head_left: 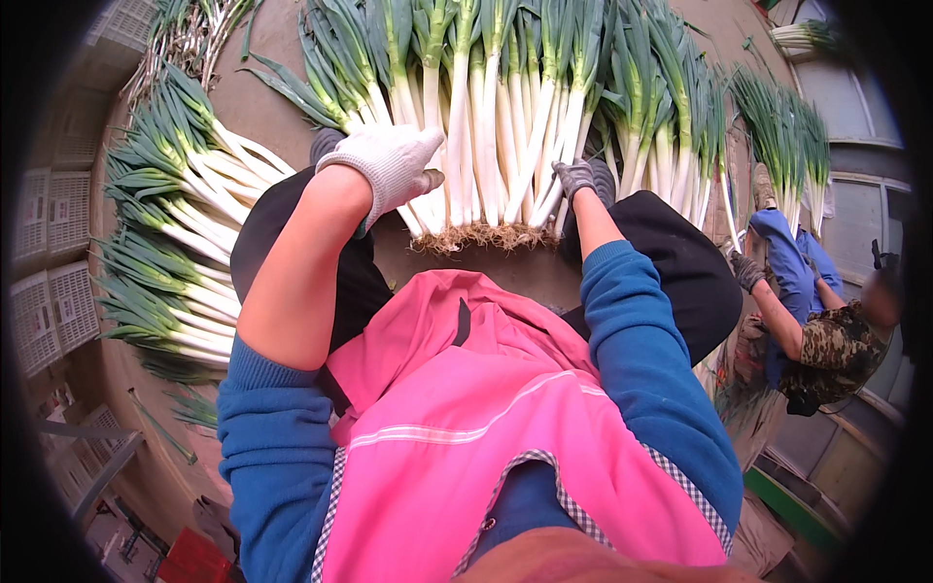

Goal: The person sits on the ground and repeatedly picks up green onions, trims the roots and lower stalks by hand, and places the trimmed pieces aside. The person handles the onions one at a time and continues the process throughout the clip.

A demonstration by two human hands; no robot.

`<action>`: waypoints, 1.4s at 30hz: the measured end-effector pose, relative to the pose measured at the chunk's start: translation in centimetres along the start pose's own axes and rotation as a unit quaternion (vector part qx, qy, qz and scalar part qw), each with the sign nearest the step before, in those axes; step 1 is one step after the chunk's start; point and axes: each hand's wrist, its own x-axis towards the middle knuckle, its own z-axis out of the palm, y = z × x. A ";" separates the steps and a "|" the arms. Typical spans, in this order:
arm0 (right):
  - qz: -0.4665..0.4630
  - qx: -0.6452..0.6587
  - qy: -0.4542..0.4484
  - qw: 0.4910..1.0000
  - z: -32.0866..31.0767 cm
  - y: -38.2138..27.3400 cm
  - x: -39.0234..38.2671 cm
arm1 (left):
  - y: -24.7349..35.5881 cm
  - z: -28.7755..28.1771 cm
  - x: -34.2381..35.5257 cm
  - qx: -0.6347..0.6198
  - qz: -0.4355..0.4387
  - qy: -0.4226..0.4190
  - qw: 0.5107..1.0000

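A row of leeks lies before me, white shanks and roots toward me, green tops away. My left hand, in a white knitted glove, is closed over the row's left end; what its curled fingers hold is hidden. My right hand, in a grey glove, is closed on a leek at the row's right edge. Dark-clad knees flank the row, below my pink apron.
More leeks lie at left and right. A co-worker in camouflage and blue trousers sits at right, a gloved hand on a leek. White crates stand along the left; a red container is lower left.
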 end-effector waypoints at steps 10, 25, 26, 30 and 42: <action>-0.020 0.582 -0.230 0.780 -6.5 -12.6 -18.2 | 3.9 0.1 5.9 -0.228 0.020 0.101 0.968; 0.021 0.394 -0.315 0.863 -7.8 -6.4 -36.3 | 8.5 1.9 9.7 -0.881 -0.071 0.154 0.441; -0.035 0.308 -0.280 0.908 -7.4 -6.0 -36.4 | 8.6 1.8 9.6 -0.866 -0.086 0.176 0.460; -0.048 0.287 -0.182 0.939 -7.6 -5.2 -36.6 | 9.6 0.9 9.4 -0.806 0.045 0.233 0.543; -0.273 0.413 -0.067 0.866 -23.7 -7.5 -27.5 | 10.5 0.6 8.9 -0.721 0.147 0.100 0.670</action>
